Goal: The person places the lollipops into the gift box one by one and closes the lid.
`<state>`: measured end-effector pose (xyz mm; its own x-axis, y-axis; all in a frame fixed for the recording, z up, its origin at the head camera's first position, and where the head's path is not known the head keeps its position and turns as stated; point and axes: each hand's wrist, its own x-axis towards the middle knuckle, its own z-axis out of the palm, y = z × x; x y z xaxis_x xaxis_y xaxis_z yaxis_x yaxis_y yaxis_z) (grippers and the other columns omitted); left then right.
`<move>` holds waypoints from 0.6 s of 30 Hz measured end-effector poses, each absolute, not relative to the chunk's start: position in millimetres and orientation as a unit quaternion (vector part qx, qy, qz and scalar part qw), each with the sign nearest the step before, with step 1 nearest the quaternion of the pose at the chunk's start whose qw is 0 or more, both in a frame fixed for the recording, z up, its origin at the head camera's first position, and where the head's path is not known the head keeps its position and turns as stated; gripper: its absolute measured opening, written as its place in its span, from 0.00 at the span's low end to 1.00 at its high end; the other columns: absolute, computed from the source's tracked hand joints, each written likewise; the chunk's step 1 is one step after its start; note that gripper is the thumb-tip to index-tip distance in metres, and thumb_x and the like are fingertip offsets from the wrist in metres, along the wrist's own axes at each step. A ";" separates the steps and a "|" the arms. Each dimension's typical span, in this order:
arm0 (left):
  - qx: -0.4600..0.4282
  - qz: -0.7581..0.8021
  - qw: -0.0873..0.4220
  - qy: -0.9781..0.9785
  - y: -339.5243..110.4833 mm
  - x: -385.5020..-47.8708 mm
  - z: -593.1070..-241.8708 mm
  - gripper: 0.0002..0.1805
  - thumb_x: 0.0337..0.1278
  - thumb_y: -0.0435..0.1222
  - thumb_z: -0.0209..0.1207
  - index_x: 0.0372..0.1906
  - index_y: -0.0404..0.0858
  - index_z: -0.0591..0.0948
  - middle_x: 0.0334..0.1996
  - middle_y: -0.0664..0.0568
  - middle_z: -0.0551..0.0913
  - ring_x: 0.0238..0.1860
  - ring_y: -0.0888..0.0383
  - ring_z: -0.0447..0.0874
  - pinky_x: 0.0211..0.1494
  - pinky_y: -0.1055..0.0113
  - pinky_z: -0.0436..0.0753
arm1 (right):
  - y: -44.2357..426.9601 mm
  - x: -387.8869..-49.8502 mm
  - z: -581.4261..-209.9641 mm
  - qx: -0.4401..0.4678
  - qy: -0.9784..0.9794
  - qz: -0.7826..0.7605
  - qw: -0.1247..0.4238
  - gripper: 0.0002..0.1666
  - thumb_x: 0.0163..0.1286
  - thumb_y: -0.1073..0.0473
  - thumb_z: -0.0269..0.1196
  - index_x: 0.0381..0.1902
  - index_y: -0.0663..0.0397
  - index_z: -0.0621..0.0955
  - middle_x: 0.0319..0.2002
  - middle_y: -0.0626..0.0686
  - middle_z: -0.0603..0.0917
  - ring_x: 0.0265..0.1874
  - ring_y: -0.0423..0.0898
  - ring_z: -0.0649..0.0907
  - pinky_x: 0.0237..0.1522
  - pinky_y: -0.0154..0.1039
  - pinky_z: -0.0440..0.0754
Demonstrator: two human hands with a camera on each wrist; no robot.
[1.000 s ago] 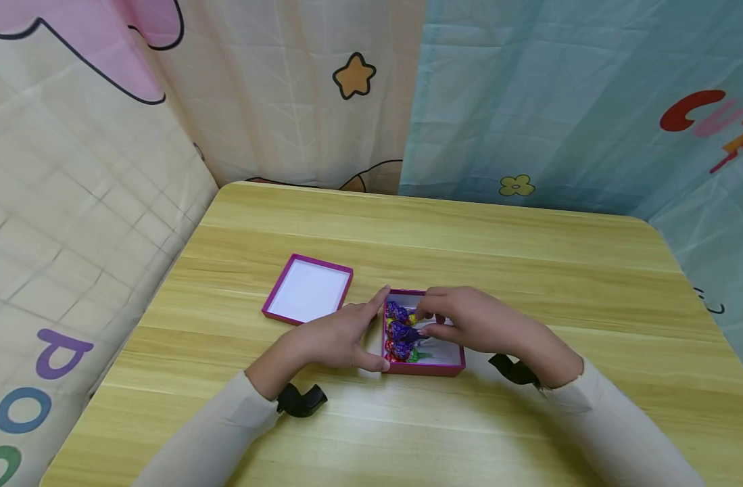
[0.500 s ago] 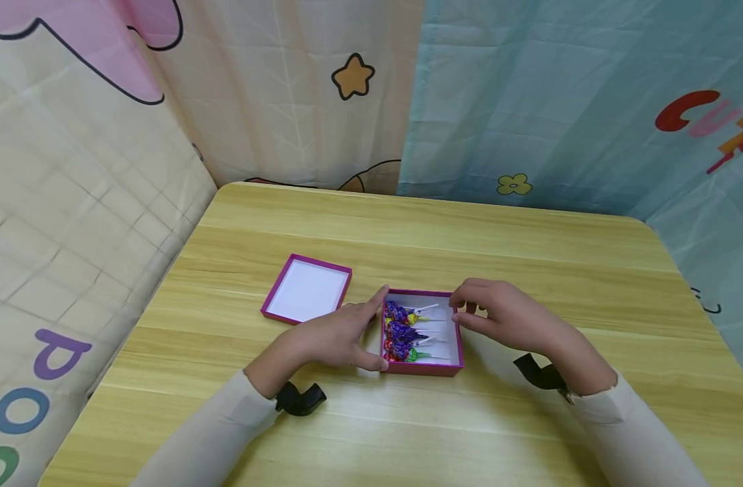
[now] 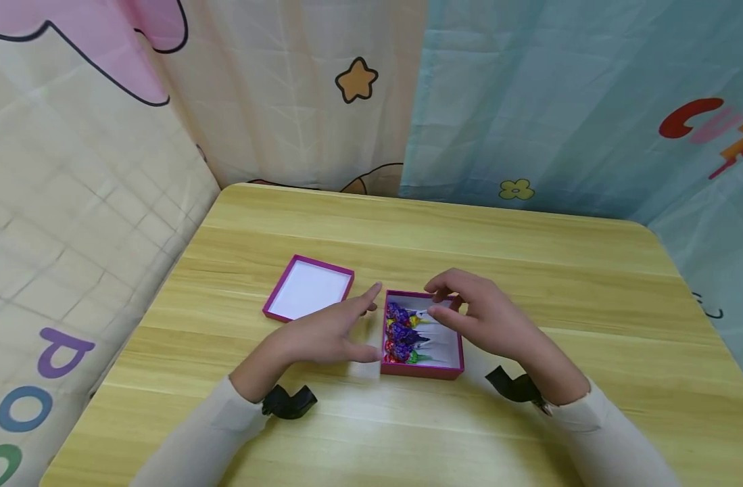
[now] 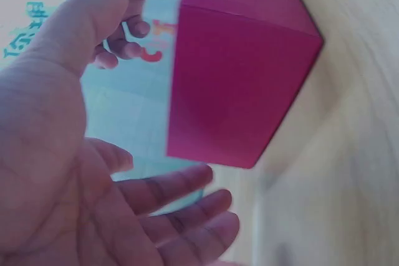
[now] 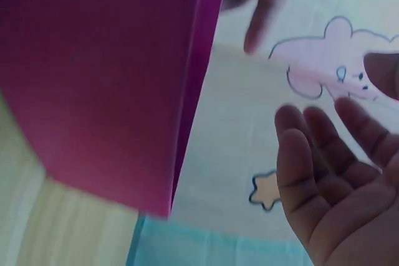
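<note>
Beside the left wall of a magenta box (image 3: 421,371), my left hand (image 3: 325,337) has its thumb and fingers spread. In the left wrist view a gap separates the fingers (image 4: 187,219) from the box's side (image 4: 243,85). Several lollipops (image 3: 400,333) in purple, red, yellow and green wrappers lie in the box, heads to the left and sticks to the right. My right hand (image 3: 483,314) hovers over the box's far right part with loosely bent fingers. Nothing is between those fingers (image 5: 296,160) in the right wrist view. The right hand covers the box's far right corner.
The box's lid (image 3: 310,289), white inside, lies upturned on the wooden table (image 3: 359,433), left of the box and behind my left hand. Printed curtains (image 3: 499,101) hang along the table's back and left edges. A black strap (image 3: 289,402) sticks out at my left wrist.
My right hand drew back from the lollipops to the box's right wall, then came left again above the box. My left hand has let go of the box's left side and shifted slightly left.
</note>
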<state>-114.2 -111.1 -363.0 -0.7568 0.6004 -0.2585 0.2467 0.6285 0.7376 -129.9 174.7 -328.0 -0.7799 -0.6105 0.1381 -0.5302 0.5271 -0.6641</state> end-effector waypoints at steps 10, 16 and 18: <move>0.199 0.446 0.180 0.854 -148.1 -113.4 -345.9 0.41 0.64 0.50 0.63 0.77 0.43 0.61 0.68 0.46 0.71 0.66 0.48 0.70 0.60 0.51 0.77 | 126.7 -115.8 -323.8 -0.236 0.767 -0.576 0.158 0.22 0.75 0.60 0.59 0.64 0.49 0.70 0.61 0.52 0.74 0.60 0.55 0.77 0.55 0.51 0.80; 0.133 0.472 0.193 0.850 -172.1 -116.7 -339.0 0.36 0.67 0.51 0.59 0.73 0.38 0.66 0.67 0.45 0.72 0.66 0.47 0.70 0.60 0.48 0.76 | 96.6 -107.4 -327.5 -0.195 0.715 -0.641 0.199 0.27 0.76 0.51 0.57 0.69 0.47 0.65 0.67 0.46 0.68 0.66 0.46 0.72 0.63 0.47 0.73; 0.116 0.496 0.202 0.836 -181.7 -119.1 -336.2 0.35 0.69 0.49 0.58 0.72 0.36 0.65 0.67 0.42 0.70 0.67 0.45 0.68 0.62 0.47 0.74 | 86.2 -105.3 -329.5 -0.185 0.710 -0.648 0.205 0.29 0.76 0.49 0.57 0.71 0.45 0.63 0.68 0.44 0.66 0.67 0.44 0.70 0.64 0.46 0.71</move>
